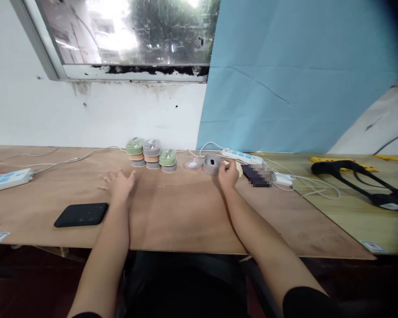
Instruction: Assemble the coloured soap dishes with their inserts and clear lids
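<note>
My left hand rests low over the wooden table with its fingers spread and nothing in it. Near its fingertips stand stacks of small round containers, one with a green top, one with a grey top and a lower green-topped one. My right hand is closed, fingers curled, just right of a grey round container that has a dark spot in it. What the fingers hold, if anything, is hidden. A pale yellowish piece shows behind that hand. A clear lid lies left of the grey container.
A black phone lies near the front edge at left. White power strips sit at far left and at the back, with loose cables. A dark, partly blurred object and a white adapter lie right; a black frame is beyond.
</note>
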The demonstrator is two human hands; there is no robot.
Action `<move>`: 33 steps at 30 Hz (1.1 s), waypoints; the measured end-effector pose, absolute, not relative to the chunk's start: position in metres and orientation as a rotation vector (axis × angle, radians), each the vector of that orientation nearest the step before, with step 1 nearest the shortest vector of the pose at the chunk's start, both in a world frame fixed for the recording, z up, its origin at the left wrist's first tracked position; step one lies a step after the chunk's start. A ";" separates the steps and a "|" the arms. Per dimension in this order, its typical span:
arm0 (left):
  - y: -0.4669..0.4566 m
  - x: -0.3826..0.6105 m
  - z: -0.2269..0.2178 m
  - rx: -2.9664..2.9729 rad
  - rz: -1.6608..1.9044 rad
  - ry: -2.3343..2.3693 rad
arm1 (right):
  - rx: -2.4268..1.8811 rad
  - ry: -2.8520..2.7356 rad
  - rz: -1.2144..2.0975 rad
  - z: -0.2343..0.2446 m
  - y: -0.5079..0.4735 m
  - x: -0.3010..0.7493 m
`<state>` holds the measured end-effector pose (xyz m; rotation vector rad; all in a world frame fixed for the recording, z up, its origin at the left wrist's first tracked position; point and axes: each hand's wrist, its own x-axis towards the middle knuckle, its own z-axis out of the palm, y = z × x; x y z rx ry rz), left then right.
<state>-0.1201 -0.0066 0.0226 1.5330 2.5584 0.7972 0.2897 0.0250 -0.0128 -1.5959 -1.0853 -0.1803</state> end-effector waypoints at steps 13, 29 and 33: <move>0.005 -0.036 -0.017 2.161 0.329 2.232 | -1.235 -1.759 -0.251 -0.014 0.060 0.128; 0.007 -0.038 -0.022 2.191 0.347 2.184 | -1.251 -1.723 -0.105 -0.018 0.083 0.116; 0.007 -0.043 -0.021 2.219 0.430 2.082 | -1.175 -1.689 -0.104 -0.013 0.061 0.128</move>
